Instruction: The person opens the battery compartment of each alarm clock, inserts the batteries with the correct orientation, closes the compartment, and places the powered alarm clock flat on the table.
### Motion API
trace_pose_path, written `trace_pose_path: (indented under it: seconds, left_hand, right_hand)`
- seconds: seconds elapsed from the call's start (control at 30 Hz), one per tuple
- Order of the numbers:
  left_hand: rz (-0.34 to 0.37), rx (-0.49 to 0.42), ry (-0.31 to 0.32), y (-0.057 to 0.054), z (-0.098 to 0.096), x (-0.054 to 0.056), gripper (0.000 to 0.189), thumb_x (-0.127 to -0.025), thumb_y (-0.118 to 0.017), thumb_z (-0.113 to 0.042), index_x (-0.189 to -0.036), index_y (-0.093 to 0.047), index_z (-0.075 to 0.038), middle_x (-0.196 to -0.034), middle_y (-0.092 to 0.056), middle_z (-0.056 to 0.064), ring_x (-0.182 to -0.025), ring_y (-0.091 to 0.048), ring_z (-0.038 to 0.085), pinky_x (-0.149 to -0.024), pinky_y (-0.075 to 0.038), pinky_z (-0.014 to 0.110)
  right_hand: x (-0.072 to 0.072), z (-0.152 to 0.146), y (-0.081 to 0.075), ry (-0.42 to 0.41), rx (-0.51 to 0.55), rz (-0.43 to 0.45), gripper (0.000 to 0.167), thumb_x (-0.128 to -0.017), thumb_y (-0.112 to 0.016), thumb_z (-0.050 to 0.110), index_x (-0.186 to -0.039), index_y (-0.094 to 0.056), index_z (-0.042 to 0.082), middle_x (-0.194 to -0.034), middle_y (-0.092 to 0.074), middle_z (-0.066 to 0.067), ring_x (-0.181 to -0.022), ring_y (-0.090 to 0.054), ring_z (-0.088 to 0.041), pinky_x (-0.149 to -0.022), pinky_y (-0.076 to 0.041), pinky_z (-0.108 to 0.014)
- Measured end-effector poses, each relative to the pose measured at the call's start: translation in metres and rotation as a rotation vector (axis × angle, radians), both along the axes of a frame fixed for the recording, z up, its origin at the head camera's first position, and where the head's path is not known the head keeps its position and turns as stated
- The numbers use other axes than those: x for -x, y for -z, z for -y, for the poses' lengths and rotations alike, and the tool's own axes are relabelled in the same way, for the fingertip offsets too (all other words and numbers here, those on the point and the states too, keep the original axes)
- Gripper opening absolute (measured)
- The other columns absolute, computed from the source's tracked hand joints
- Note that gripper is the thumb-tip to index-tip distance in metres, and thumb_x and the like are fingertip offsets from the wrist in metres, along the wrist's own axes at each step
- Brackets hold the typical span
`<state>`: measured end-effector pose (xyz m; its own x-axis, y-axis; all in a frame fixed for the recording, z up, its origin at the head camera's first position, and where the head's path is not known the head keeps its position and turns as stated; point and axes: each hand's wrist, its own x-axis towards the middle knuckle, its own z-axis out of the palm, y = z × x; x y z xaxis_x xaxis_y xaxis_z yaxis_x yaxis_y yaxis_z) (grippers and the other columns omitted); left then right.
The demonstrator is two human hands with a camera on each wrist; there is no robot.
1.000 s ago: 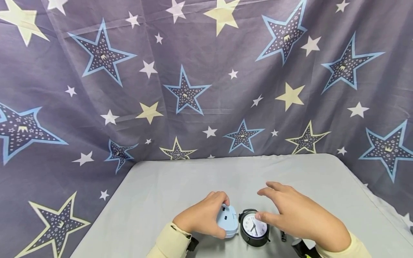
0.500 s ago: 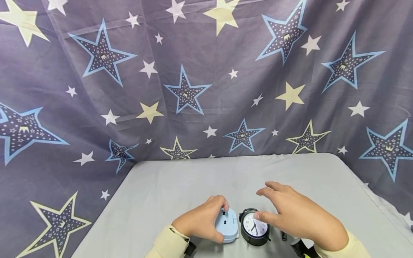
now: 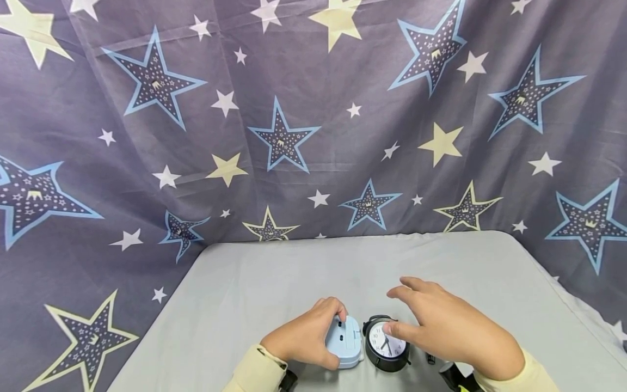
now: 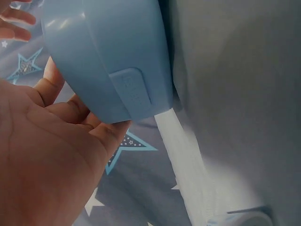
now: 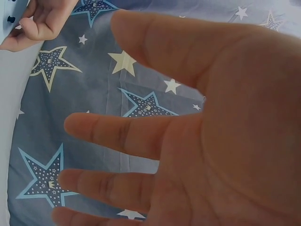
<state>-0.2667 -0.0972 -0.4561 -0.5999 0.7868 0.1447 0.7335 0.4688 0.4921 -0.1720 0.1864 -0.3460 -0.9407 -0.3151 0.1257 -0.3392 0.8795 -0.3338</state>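
Observation:
My left hand (image 3: 306, 335) holds a light blue clock (image 3: 344, 343) between thumb and fingers on opposite sides. In the head view the clock's back faces up, with two small black knobs and a panel. In the left wrist view the rounded blue case fills the top, fingers (image 4: 73, 108) along its side. Just right of it lies a black round alarm clock (image 3: 377, 356), white dial up. My right hand (image 3: 455, 326) is spread open beside it, its thumb overlapping the dial in the head view. The right wrist view shows straight, parted fingers (image 5: 117, 134) holding nothing.
A small dark battery (image 3: 430, 359) lies right of the black clock, near the right wrist. Both clocks stand on a grey cloth-covered table (image 3: 274, 272). A star-patterned curtain (image 3: 313, 179) hangs behind it and along both sides.
The left hand and light blue clock have shifted slightly toward the person and left since the first frame. The right hand has drifted a little left; the black clock stays in place.

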Motion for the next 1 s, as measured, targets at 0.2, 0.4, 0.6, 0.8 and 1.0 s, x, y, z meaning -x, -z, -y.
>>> trace_pose_path:
  seconds: [0.2, 0.4, 0.6, 0.8, 1.0]
  left_hand:
    - [-0.001, 0.001, 0.004, 0.001, 0.000, 0.001, 0.075, -0.055, -0.085, -0.017, -0.118, -0.045, -0.017, -0.122, -0.051, -0.008, -0.111, -0.046, 0.010, -0.096, -0.042, 0.020]
    - [-0.001, -0.005, 0.002, 0.004, 0.002, 0.001, 0.076, -0.054, -0.086, -0.017, -0.118, -0.045, -0.018, -0.121, -0.049, -0.008, -0.111, -0.045, 0.010, -0.097, -0.042, 0.020]
    - [0.000, 0.000, 0.005, 0.003, 0.002, 0.001, 0.078, -0.054, -0.086, -0.016, -0.120, -0.045, -0.017, -0.121, -0.049, -0.007, -0.112, -0.045, 0.011, -0.098, -0.041, 0.020]
    - [0.012, 0.054, 0.000, 0.001, 0.002, 0.001, 0.083, -0.056, -0.086, -0.019, -0.129, -0.046, -0.015, -0.125, -0.050, -0.006, -0.116, -0.045, 0.008, -0.103, -0.041, 0.021]
    - [0.007, 0.090, -0.010, -0.003, 0.003, -0.002, 0.099, -0.060, -0.087, -0.026, -0.146, -0.041, -0.009, -0.141, -0.051, 0.005, -0.128, -0.047, 0.012, -0.113, -0.041, 0.028]
  right_hand:
    - [0.000, 0.002, 0.001, -0.009, 0.004, 0.008, 0.059, -0.088, -0.069, 0.066, -0.130, -0.068, 0.023, -0.148, -0.055, -0.017, -0.132, -0.056, -0.040, -0.098, -0.050, -0.060]
    - [0.002, 0.005, 0.004, -0.037, 0.003, 0.013, 0.058, -0.089, -0.070, 0.063, -0.128, -0.069, 0.021, -0.145, -0.058, -0.014, -0.130, -0.058, -0.037, -0.098, -0.050, -0.058]
    - [0.005, 0.008, 0.008, -0.083, 0.004, -0.037, 0.052, -0.090, -0.073, 0.057, -0.123, -0.071, 0.017, -0.126, -0.065, 0.002, -0.115, -0.064, -0.023, -0.092, -0.054, -0.047]
    - [0.009, 0.012, 0.013, -0.098, 0.005, -0.035, 0.047, -0.090, -0.073, 0.055, -0.119, -0.073, 0.018, -0.115, -0.066, 0.008, -0.106, -0.065, -0.015, -0.087, -0.055, -0.042]
    - [0.012, 0.015, 0.019, -0.137, 0.000, -0.086, 0.038, -0.089, -0.075, 0.050, -0.111, -0.075, 0.020, -0.101, -0.065, 0.013, -0.093, -0.064, -0.010, -0.080, -0.055, -0.037]
